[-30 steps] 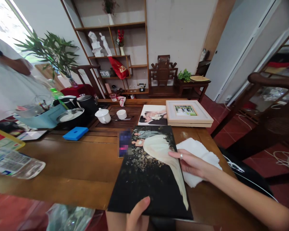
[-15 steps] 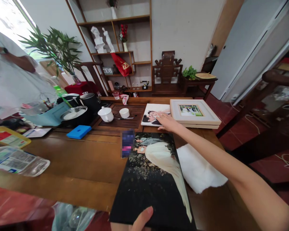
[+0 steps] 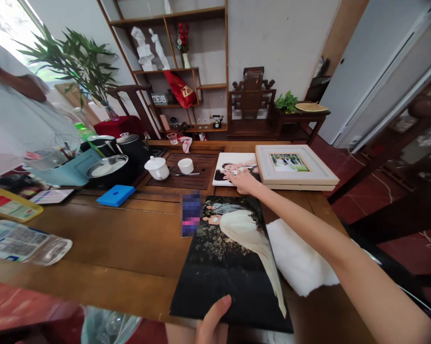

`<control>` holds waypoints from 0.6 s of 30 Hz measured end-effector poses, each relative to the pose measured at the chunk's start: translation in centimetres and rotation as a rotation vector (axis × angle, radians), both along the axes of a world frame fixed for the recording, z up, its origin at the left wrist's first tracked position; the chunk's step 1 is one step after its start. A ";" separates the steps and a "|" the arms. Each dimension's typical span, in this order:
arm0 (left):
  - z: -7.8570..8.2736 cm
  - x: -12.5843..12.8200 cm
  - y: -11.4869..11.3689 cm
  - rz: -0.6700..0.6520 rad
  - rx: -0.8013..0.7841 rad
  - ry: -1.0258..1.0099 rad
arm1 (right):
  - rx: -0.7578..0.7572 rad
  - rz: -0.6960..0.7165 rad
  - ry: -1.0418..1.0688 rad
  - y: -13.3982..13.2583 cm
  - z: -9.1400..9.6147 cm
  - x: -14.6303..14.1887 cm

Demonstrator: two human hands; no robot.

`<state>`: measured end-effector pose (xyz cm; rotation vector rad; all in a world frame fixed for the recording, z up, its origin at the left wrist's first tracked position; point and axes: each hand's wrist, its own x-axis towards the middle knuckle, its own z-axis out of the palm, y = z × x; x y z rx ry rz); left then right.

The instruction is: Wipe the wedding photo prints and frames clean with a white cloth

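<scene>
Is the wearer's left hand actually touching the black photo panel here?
Touching. The head view plainly shows the left hand at the near edge of the black photo panel, its thumb lying on the printed face.

The large photo panel (image 3: 237, 272) sits at the near edge of the counter (image 3: 129, 239), the left hand (image 3: 215, 317) at its near end, thumb on top. Right of the panel lies a cloth (image 3: 297, 263). Behind it is a smaller photo panel (image 3: 219, 165), the right hand (image 3: 244, 182) on or just over it; farther right, a framed picture (image 3: 321, 169). Behind the large panel to the left, a tea tray (image 3: 211, 162) bears a lidded cup (image 3: 157, 168) and a small cup (image 3: 186, 166). Well left of it is a flat box (image 3: 115, 196).
</scene>
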<state>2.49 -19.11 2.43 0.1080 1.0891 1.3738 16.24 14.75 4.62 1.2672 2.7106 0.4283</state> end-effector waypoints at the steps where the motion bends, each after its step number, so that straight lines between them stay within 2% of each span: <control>1: 0.4 0.1 0.3 0.008 -0.012 -0.024 | 0.015 -0.005 0.004 0.0 0.0 -0.1; 6: 2.2 0.5 1.9 0.043 -0.063 -0.060 | 0.092 -0.005 0.011 -0.3 -0.8 0.2; 11: 2.0 0.3 3.0 0.022 -0.029 -0.052 | 0.139 0.017 0.013 -0.3 -1.0 0.0; 15: 1.4 -0.1 4.3 -0.005 -0.004 -0.065 | 0.191 0.024 0.057 0.3 1.0 0.0; 18: 1.9 -0.1 5.6 -0.038 -0.001 -0.065 | 0.218 0.051 0.081 0.5 3.3 0.8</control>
